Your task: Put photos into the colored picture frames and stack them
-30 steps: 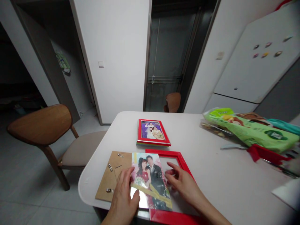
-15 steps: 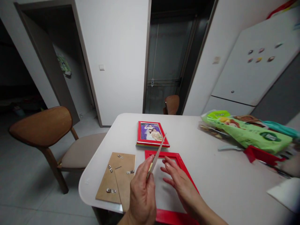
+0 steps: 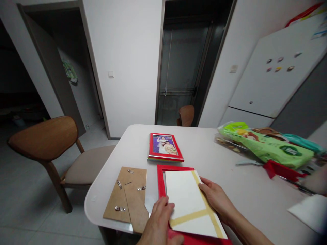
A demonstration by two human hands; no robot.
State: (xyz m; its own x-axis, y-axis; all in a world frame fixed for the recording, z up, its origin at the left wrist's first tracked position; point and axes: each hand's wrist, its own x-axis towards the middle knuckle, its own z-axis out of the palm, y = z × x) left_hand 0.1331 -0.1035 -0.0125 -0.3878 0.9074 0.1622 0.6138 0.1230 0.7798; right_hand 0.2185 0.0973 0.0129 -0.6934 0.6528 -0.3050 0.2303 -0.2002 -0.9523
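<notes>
A photo [image 3: 190,200] lies face down in a red picture frame [image 3: 160,180] at the near edge of the white table [image 3: 230,177]; its white back carries yellow tape strips. My left hand [image 3: 160,224] rests on the photo's near left edge, fingers flat. Along the photo's right edge my right hand [image 3: 217,199] presses with its fingers stretched. The brown frame backing board [image 3: 127,197] with metal clips lies just left of the frame.
A stack of red framed photos [image 3: 165,147] sits behind the open frame. Green and teal packets [image 3: 268,144] and a red item [image 3: 281,170] lie at the right. A wooden chair [image 3: 53,149] stands left of the table; a white fridge [image 3: 276,75] is at right.
The photo, face up a second ago, was lifted on edge by my left hand and now lies face down inside the red frame with both hands on it.
</notes>
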